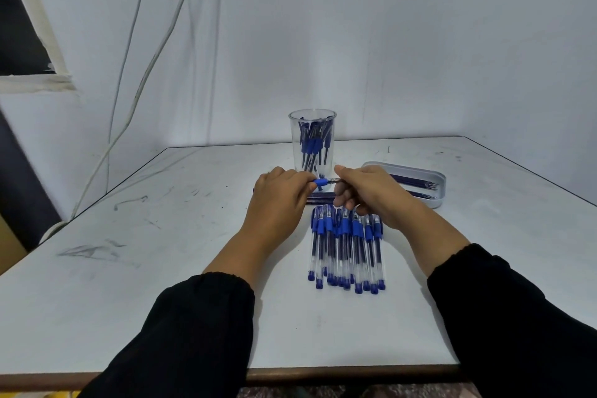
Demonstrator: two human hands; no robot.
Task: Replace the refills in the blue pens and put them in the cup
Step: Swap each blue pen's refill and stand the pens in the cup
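A scuffed white table carries a clear cup of blue pens near its far edge. A white tray of refills lies toward the right edge, loose refills beside it, and a row of blue pens at the middle.

Bare room: scuffed white table, plain wall, loose cables.

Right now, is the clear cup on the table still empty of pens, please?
No, the clear cup already holds several blue pens standing inside it.
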